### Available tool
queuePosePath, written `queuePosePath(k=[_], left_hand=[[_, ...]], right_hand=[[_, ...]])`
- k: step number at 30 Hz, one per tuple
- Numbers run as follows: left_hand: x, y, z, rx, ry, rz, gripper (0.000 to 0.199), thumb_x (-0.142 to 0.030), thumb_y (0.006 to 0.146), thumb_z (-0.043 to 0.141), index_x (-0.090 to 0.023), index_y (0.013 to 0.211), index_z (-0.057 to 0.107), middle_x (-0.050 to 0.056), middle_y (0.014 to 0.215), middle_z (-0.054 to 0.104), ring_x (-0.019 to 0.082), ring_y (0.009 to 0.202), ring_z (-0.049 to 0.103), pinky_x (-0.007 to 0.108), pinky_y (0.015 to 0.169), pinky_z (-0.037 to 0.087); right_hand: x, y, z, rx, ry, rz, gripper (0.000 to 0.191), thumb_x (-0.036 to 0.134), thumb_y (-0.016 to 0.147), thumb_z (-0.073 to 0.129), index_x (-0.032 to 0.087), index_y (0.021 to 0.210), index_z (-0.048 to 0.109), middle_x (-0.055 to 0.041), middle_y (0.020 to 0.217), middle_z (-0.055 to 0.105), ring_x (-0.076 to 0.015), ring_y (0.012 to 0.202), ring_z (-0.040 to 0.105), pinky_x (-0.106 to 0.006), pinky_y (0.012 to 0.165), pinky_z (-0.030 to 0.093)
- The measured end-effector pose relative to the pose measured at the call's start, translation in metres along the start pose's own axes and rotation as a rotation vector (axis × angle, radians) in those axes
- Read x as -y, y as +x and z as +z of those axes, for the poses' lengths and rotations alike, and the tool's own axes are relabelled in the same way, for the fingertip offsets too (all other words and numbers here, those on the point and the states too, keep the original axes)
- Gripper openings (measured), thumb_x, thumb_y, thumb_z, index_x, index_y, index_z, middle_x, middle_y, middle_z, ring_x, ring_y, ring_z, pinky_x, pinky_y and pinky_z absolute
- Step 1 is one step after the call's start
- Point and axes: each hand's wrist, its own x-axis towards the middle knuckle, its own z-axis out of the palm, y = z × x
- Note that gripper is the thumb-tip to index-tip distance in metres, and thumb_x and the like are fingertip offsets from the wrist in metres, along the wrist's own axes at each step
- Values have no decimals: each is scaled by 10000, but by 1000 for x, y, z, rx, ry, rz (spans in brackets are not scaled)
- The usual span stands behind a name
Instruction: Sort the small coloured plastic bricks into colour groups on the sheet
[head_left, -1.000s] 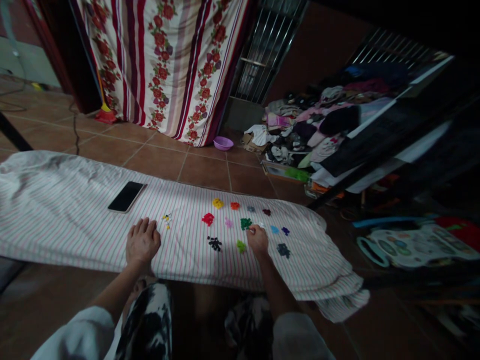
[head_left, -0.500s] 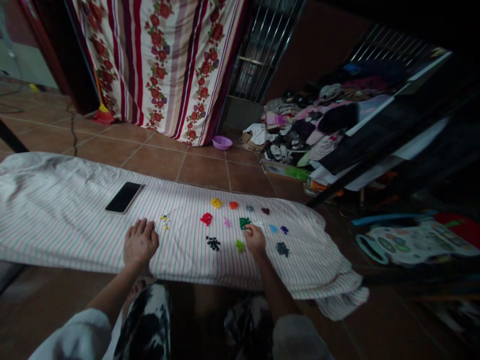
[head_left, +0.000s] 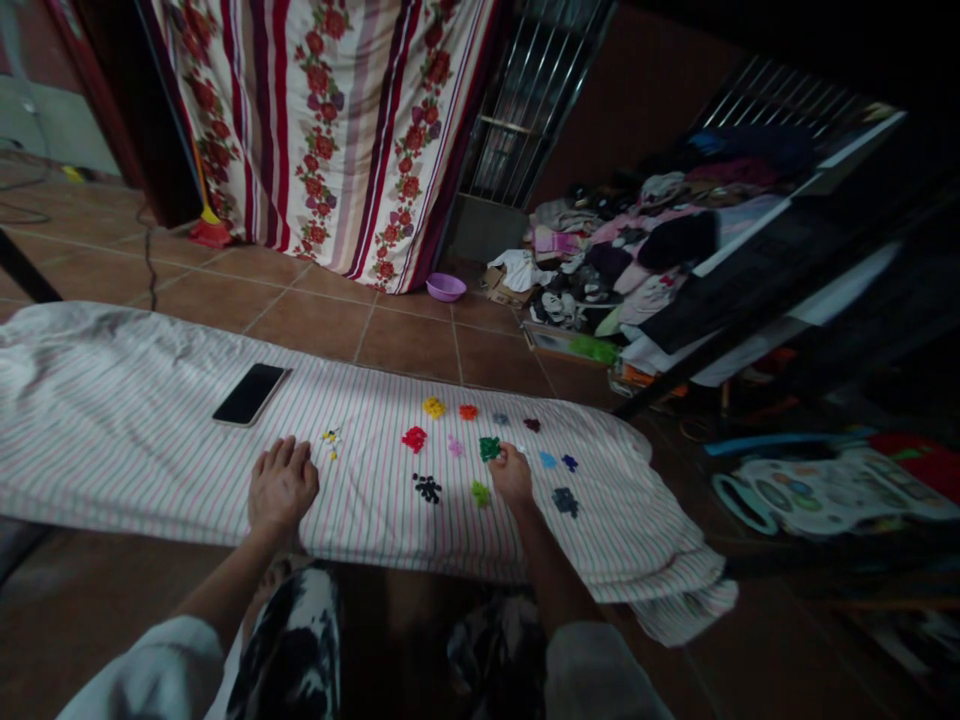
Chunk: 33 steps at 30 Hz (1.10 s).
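Note:
My left hand [head_left: 283,484] lies palm down on the striped cloth [head_left: 187,480], fingers stretched out, holding nothing. Just right of it is a small mixed cluster of yellow, white and black pieces [head_left: 331,442]. My right hand [head_left: 513,474] has its fingers pinched at the edge of the dark green pile [head_left: 490,448]; whatever is between them is hidden. Around it lie piles of small pieces: light green [head_left: 480,493], pink [head_left: 456,447], red [head_left: 414,439], black [head_left: 427,488] and dark grey [head_left: 565,502]. White pieces [head_left: 523,452] show partly behind the right hand.
A phone [head_left: 250,394] lies on the cloth at the left. Yellow [head_left: 433,407], orange [head_left: 468,411], light grey [head_left: 500,419], maroon [head_left: 532,425], light blue [head_left: 548,460] and dark blue [head_left: 570,463] piles sit farther out. A purple basin [head_left: 446,288] stands on the tiled floor.
My right hand has shifted very slightly and its fingers look more curled beside the dark green pile. My left hand stays in place. The camera view has moved a little.

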Motion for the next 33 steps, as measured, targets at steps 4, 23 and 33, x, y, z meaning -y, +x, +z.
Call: queuePosePath(k=[4,23,33], left_hand=[[0,0,0,2,-5,-8,357,-250,869,424,-156,1140,638,143,1264,611,292,1242,504,448,1046,347],[3,0,5,33,-16,-25,382,-252,882,405,-137,1168,630,161,1297,586,302,1266,477,457,1075,313],[3,1,4,59,-37,-62,390,-247,874,405,-154,1182,625,147,1314,577,297,1275,473,457,1088,302]], right_hand=[[2,3,2,37,-15,85,415,202,629,574,96,1023,656,-116,810,683,-260,876,632,-329,780,486],[16,-1,-13,-7,50,2,378,252,716,496,119,1029,662,-131,910,658,-239,876,593,-366,860,469],[127,-36,22,257,347,-318,254,222,809,452,188,904,685,-74,889,650,-184,821,609,-299,789,498]])
